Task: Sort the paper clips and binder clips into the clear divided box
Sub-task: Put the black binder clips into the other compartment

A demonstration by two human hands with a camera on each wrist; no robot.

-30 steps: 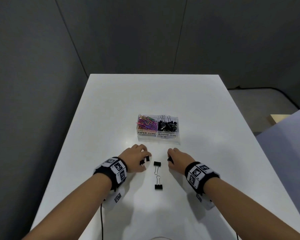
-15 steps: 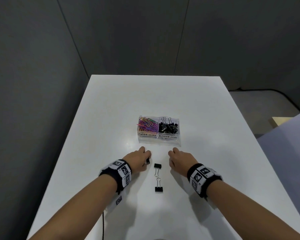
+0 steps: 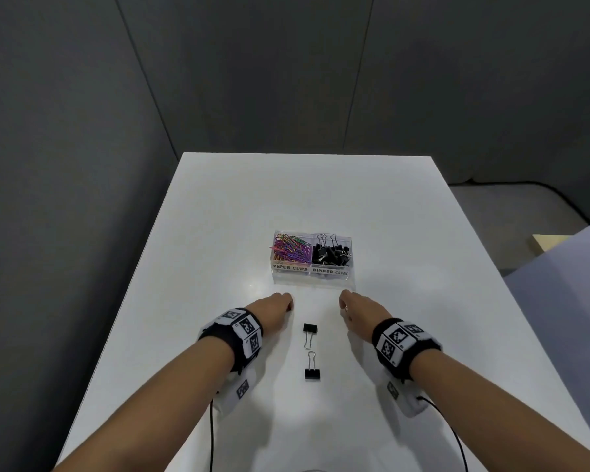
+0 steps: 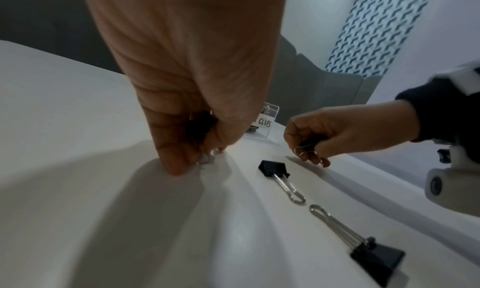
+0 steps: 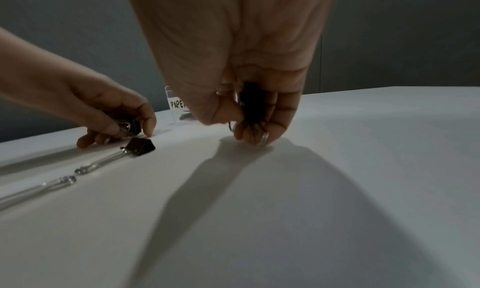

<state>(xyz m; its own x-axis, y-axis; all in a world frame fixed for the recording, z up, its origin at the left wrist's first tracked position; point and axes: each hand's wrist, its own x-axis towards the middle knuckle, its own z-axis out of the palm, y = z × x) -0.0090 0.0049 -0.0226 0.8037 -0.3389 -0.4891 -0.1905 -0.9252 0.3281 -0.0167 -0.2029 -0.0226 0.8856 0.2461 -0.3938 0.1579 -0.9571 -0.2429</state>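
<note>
The clear divided box (image 3: 312,271) stands mid-table, with coloured paper clips (image 3: 290,248) in its left half and black binder clips (image 3: 331,251) in its right half. Two black binder clips lie between my hands: the far binder clip (image 3: 310,328) (image 4: 274,168) (image 5: 140,146) and the near binder clip (image 3: 312,373) (image 4: 376,255). My left hand (image 3: 273,310) (image 4: 197,144) grips a black binder clip (image 5: 128,126) just above the table. My right hand (image 3: 358,310) (image 5: 246,126) pinches another black binder clip (image 4: 309,143). Both hands hover just short of the box.
The white table (image 3: 218,233) spreads wide around the box. Its left edge drops off beside a dark grey wall. Cables (image 3: 212,434) trail from both wrist cameras toward me. A grey chair (image 4: 324,82) stands beyond the table's right side.
Both hands have lifted off the table with a binder clip each and moved a little forward toward the box. The two loose binder clips have not moved.
</note>
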